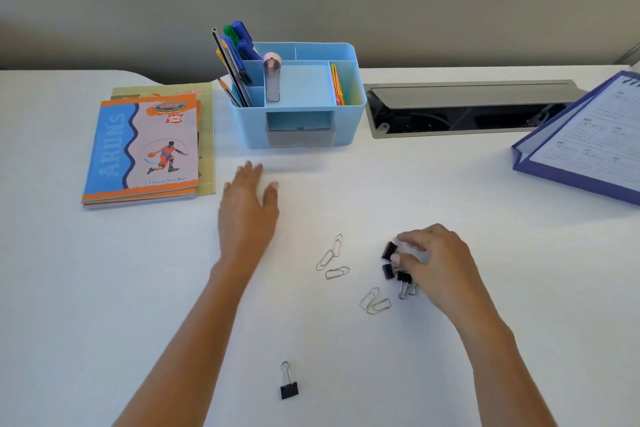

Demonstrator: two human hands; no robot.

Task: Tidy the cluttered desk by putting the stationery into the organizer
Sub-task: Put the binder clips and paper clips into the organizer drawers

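Item: black metal binder clips (388,270), clustered on white counter (104,288) by my right hand (440,263), which pinches one; left hand (247,208) flat, fingers straight; light-blue plastic organizer (349,121) lies ahead-left.

We see a left hand (247,204) and a right hand (440,260), both bare, each on a slim bare forearm that runs off the bottom edge. Fingernails look short with pale tips, clearest on the left thumb. The left fingertips are blurred, so we can't tell finer detail there.
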